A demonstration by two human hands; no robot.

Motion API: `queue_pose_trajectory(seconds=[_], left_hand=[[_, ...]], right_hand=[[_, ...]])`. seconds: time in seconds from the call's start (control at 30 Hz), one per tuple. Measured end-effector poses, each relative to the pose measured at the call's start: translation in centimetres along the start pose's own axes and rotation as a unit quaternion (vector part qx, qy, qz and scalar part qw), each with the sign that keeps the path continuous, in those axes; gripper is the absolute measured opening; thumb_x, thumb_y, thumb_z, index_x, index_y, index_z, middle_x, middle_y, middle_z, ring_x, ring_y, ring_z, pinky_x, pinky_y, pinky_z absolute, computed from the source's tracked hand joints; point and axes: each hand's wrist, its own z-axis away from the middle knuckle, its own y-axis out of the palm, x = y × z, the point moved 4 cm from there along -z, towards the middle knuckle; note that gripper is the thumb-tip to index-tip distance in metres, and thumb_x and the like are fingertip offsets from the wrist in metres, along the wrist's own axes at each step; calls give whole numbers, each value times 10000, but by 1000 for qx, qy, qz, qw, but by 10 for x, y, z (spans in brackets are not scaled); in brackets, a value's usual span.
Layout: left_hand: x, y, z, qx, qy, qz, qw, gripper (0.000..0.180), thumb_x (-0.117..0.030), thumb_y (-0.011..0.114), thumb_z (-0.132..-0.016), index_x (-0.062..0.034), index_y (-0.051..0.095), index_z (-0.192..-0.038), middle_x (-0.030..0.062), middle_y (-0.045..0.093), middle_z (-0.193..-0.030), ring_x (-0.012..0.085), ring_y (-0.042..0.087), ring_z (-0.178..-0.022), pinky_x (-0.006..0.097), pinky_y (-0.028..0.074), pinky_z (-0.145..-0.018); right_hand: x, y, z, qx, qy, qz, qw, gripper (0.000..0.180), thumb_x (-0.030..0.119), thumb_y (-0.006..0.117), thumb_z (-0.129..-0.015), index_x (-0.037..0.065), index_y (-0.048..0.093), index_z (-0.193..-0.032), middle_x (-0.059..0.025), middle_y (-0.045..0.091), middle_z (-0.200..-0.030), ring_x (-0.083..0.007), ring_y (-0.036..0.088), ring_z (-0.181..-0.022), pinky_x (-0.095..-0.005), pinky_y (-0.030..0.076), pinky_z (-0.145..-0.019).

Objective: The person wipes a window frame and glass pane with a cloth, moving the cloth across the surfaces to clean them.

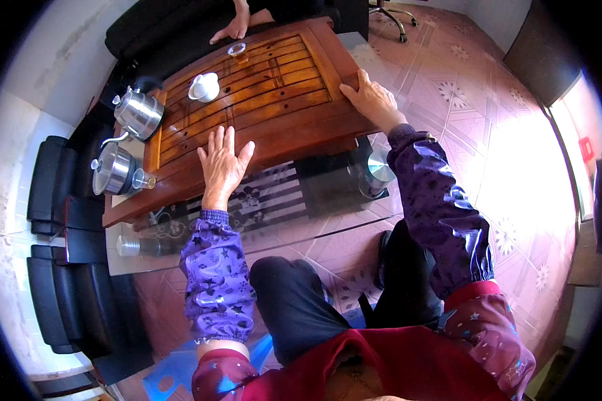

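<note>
Flat on the near edge of a wooden tea tray [294,115] lies my left hand [225,162], its fingers spread and nothing in it. My right hand [373,100] rests over the tray's right end with its fingers apart, also without an object. Purple patterned sleeve covers reach down to both wrists. A white lidded teapot or gaiwan [204,87] stands on the slats beyond my left hand. Farther back is a small glass cup [237,52] of amber liquid.
At the tray's left stand a steel kettle [139,113], a steel pot [116,168] and a small glass [142,179]. A glass table [274,240] lies beneath. Another person's hand [234,28] is at the far side. Black chairs [53,187] line the left wall; a blue plastic stool [174,377] is below.
</note>
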Motion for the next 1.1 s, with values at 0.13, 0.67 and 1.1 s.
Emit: queue_pose_trajectory(seconds=[0.13,0.67,1.1], left_hand=[[0,-1,-4,-22,8,-15,1000,765,-644,340,-896,-72,354,-1404,157,298,-1477,326,217,-1387,573,118,-1100],[-14,-9,3,-125,35,2,992,651,-551,462,-891,-44,473,-1300,171,419,-1389,355,351,-1306,569,202,-1067],[-5,-7,7,-141,25,5,990,642,-541,478,-883,-38,479,-1282,175,426,-1374,357,352,-1305,582,228,-1052]], right_hand=[[1,-3,-3,-18,-14,-2,1000,566,521,474,-888,23,440,-1156,-301,628,-952,-449,610,-942,-502,471,-838],[135,71,-107,13,-259,-17,966,232,268,622,-796,94,665,-943,-152,660,-943,-357,611,-930,-452,484,-833],[143,75,-132,47,-266,57,961,266,280,546,-841,59,672,-919,-167,668,-936,-344,630,-902,-434,495,-812]])
